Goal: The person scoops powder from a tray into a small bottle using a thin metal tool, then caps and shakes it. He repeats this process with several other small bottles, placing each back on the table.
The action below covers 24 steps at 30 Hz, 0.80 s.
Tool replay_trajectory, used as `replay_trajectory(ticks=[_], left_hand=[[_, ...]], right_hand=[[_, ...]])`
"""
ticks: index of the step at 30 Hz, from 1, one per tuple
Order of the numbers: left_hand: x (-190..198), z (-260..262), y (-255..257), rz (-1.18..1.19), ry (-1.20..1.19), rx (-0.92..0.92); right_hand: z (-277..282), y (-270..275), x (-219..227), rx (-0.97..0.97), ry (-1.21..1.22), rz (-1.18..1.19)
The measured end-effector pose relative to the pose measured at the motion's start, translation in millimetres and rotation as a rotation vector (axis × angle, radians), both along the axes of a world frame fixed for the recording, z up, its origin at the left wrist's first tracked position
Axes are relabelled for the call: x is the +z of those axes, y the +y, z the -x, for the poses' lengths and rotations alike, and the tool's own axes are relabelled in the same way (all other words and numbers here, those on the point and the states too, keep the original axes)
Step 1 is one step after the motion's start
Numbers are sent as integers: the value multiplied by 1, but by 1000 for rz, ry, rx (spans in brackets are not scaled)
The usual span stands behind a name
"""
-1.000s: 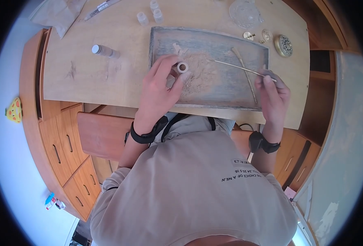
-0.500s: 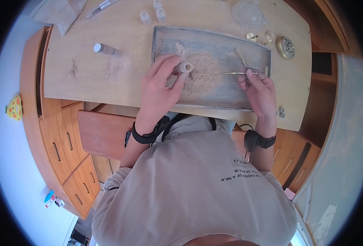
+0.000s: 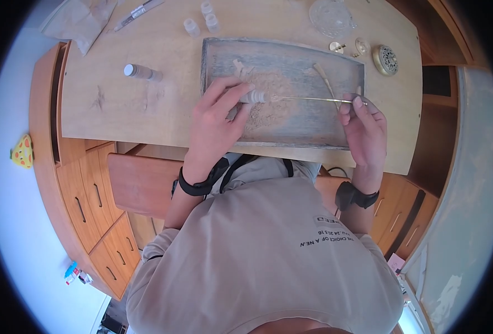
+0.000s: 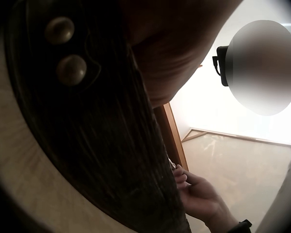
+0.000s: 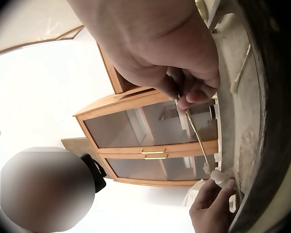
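My left hand (image 3: 218, 119) grips a small clear plastic bottle (image 3: 254, 97) between thumb and fingers. The bottle is tilted over the tray with its uncapped mouth facing right. In my right hand (image 3: 366, 131), thumb and fingers pinch a thin brass spoon (image 3: 313, 99) by its far end. A clump of tan powder (image 5: 206, 168) sits on the spoon's tip, close by the bottle's mouth. Below both hands, loose powder (image 3: 271, 117) is spread in a grey wooden tray (image 3: 319, 131). The left wrist view is mostly filled by the tray's dark side; the bottle is hidden there.
In the tray lies a brass brush (image 3: 323, 78). A capped bottle (image 3: 142, 72) lies on the table at left; several small bottles (image 3: 191, 27) stand behind. A glass dish (image 3: 331, 16), brass pieces (image 3: 336, 47) and a pierced round brass burner (image 3: 385, 60) are at back right.
My left hand has tipped the bottle from mouth-up to mouth-right. The spoon's tip went down left to the powder, then came up to the bottle's mouth with a clump on it.
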<state>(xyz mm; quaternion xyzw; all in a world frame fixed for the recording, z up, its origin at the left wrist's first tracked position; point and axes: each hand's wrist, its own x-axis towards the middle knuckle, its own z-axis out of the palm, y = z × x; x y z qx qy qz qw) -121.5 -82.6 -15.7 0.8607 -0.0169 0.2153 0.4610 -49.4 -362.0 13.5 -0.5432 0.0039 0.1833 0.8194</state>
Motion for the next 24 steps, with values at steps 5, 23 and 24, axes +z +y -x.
replay_trajectory(ticks=[5, 23, 24], left_hand=[[1, 1, -1, 14, 24, -15], [2, 1, 1, 145, 54, 32], [4, 2, 0, 186, 70, 47]], right_hand=[[4, 13, 5, -2, -55, 61], [14, -4, 15, -112, -363, 455], [13, -4, 10, -84, -328, 471]])
